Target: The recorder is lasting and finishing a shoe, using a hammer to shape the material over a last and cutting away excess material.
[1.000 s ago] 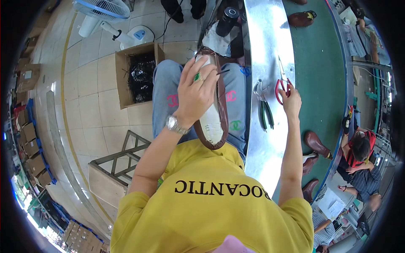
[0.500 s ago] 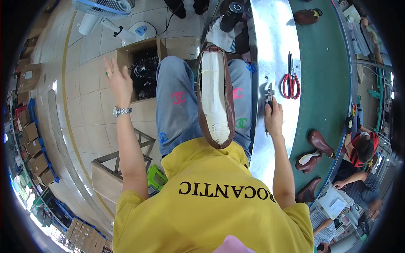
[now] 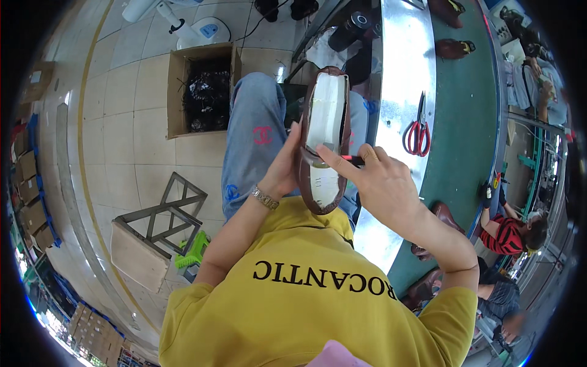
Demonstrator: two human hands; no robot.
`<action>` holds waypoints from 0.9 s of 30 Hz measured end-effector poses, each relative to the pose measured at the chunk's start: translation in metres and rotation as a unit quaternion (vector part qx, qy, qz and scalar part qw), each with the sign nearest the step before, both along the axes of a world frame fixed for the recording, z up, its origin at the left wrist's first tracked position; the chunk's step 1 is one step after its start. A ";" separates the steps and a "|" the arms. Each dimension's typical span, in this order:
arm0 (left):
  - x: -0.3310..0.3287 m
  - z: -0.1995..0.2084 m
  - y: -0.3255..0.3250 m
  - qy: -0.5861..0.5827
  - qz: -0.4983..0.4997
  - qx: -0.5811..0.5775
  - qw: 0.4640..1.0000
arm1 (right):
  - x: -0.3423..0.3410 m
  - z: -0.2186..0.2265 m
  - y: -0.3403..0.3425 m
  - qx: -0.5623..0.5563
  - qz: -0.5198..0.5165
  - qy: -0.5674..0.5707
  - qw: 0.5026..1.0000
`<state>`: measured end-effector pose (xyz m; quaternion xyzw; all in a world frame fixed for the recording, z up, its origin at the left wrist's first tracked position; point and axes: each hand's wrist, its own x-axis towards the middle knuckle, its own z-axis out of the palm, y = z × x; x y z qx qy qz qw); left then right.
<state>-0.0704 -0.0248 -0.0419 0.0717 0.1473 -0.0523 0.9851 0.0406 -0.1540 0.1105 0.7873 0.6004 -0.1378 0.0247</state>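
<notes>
A brown leather shoe [image 3: 327, 110] lies upside down on my lap, its pale, long, narrow underside facing up and leather folded round the rim. At its left side, my left hand [image 3: 284, 165] grips the shoe; some of those fingers are hidden behind it. Over the underside, my right hand [image 3: 382, 177] closes round a small hand tool [image 3: 353, 160] with a black and red handle. Its grey metal end touches or hovers just above the sole near the middle; I cannot tell which. My right forefinger stretches along the tool toward that metal end.
Red-handled scissors [image 3: 417, 137] lie on the metal bench strip [image 3: 406, 67] at my right. Beyond is a green belt [image 3: 465, 116] with several brown shoes [image 3: 454, 49]. A cardboard box [image 3: 177, 98] of dark scraps, a metal-framed stool [image 3: 143, 251] and a fan [image 3: 208, 30] stand left.
My left hand has come in from the far left onto the shoe. My right hand has brought the tool from the metal strip to the sole. Shoes on the green belt have shifted.
</notes>
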 end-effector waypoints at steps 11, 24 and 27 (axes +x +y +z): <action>0.019 0.016 0.008 0.061 0.032 0.078 0.995 | 0.029 -0.002 -0.008 -0.034 -0.035 0.162 0.986; 0.016 0.034 0.039 0.040 -0.035 0.195 0.979 | 0.081 0.011 0.061 -0.025 0.027 -0.035 0.999; 0.015 0.027 0.041 0.052 -0.063 0.218 0.973 | 0.069 -0.021 0.044 0.073 0.019 0.068 0.995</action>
